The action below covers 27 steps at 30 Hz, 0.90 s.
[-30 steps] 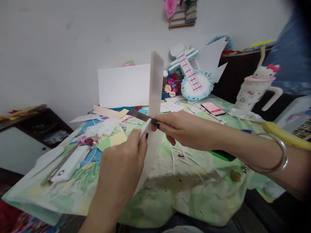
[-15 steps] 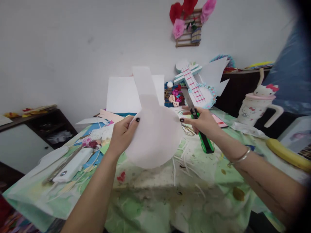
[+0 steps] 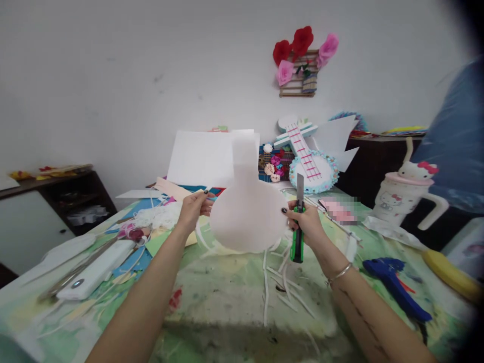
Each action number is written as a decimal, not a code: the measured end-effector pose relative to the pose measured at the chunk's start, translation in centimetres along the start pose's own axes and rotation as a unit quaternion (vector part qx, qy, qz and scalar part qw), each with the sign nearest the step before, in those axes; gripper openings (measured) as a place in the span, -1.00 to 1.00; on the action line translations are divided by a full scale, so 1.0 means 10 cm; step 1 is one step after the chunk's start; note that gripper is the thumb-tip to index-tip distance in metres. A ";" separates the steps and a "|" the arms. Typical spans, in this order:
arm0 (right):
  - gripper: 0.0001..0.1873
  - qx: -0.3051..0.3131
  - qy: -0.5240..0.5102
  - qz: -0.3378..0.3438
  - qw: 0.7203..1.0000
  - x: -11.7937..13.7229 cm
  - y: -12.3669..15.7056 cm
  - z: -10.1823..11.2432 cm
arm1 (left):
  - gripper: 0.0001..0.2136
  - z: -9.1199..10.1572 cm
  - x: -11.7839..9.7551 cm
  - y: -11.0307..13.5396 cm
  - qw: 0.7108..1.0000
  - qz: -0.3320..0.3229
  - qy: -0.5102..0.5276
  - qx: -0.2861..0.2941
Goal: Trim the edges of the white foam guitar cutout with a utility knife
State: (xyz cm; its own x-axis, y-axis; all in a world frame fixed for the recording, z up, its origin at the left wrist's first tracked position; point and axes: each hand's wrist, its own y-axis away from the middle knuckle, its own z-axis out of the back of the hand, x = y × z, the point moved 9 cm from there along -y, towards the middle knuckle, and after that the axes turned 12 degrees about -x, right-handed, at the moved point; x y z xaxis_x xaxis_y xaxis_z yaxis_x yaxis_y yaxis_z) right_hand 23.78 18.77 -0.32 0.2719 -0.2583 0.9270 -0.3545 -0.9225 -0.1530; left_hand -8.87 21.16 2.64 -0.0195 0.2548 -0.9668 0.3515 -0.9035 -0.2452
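Foam cutout (image 3: 247, 214) was held upright over the table (image 3: 227, 297), neck up, between both hands. Left hand (image 3: 194, 205) pinched its left edge. Right hand (image 3: 308, 224) touched the right edge while gripping the green knife (image 3: 298, 237), blade up.

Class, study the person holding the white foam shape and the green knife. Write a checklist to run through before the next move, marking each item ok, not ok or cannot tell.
1. Left hand grips the white cutout at its left edge: ok.
2. Right hand wraps the green knife by its handle: ok.
3. Blade retracted while the cutout is held up: not ok, it sticks up bare.
4. Blade apart from the cutout's edge: ok.
5. Table under the hands free of scraps: not ok, white strips lie there.
6. Blade sharp: cannot tell.
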 end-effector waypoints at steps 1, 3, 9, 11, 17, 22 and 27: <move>-0.53 -0.006 -0.005 -0.002 1.000 -0.04 0.00 0.03 | -0.64 0.00 0.12 -0.02 0.999 0.009 -0.032 0.006; -0.53 -0.015 -0.015 -0.007 1.000 -0.11 0.00 0.08 | -0.66 0.04 0.33 -0.06 0.995 0.005 -0.101 0.002; -0.52 -0.029 -0.036 -0.018 0.999 -0.22 0.00 0.16 | -0.71 0.23 0.69 -0.04 0.954 -0.042 -0.292 -0.052; -0.51 -0.033 -0.040 -0.021 0.998 -0.23 0.01 0.16 | -0.70 0.31 0.59 -0.02 0.934 -0.095 -0.332 -0.097; -0.51 -0.036 -0.051 -0.037 0.997 -0.26 0.02 0.17 | -0.47 0.13 0.52 0.11 0.994 -0.068 -0.056 -0.058; -0.52 -0.045 -0.051 -0.046 0.997 -0.31 -0.03 0.20 | -0.41 -0.36 0.63 0.38 0.987 0.026 0.054 0.149; -0.55 -0.051 -0.028 -0.057 0.997 -0.40 -0.06 0.23 | -0.46 -0.31 0.62 0.38 0.990 0.041 0.082 0.104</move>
State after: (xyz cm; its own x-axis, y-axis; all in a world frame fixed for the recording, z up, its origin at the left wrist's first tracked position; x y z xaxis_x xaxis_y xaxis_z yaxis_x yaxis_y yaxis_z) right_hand 25.00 19.70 -4.76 0.3632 -0.1718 0.9157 -0.4076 -0.9131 -0.0096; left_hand -4.71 20.37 -4.09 0.1603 0.2147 -0.9634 0.1440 -0.9707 -0.1923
